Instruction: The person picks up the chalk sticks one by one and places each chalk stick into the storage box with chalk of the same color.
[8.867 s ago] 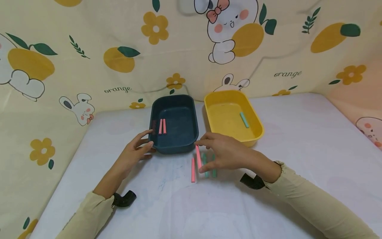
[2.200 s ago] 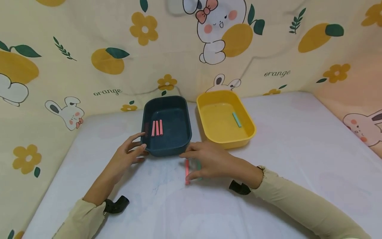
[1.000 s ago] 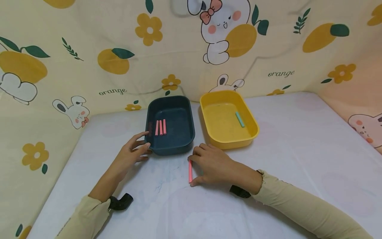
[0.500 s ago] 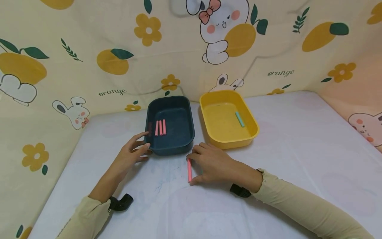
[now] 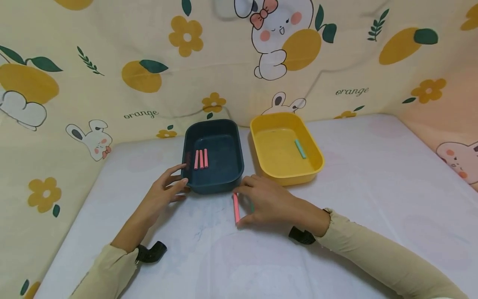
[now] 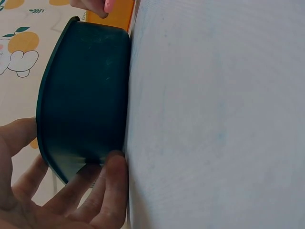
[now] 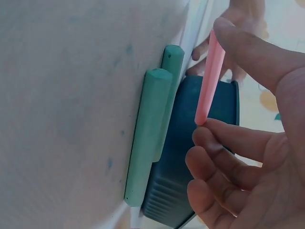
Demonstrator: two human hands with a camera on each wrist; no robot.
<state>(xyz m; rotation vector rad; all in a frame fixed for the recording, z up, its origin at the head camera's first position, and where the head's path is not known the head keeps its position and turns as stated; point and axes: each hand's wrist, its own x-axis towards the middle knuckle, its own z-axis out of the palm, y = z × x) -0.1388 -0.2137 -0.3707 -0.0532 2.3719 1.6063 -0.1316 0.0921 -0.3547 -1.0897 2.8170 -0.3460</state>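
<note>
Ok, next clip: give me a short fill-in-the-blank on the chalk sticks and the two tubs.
The right hand pinches a ____ chalk stick.
The dark blue plastic tub holds ____ pink sticks.
The one green chalk stick lies in the ____ plastic tub.
The left hand touches the ____ tub.

Missing: pink; three; yellow; dark blue

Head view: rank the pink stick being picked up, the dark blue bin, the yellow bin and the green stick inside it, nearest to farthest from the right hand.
From the right hand:
1. Pink stick, pinched in the fingers at the hand's left edge.
2. Dark blue bin, just beyond the fingertips to the left, and yellow bin, just behind the hand; too close to call.
3. Green stick, lying inside the yellow bin.
</note>
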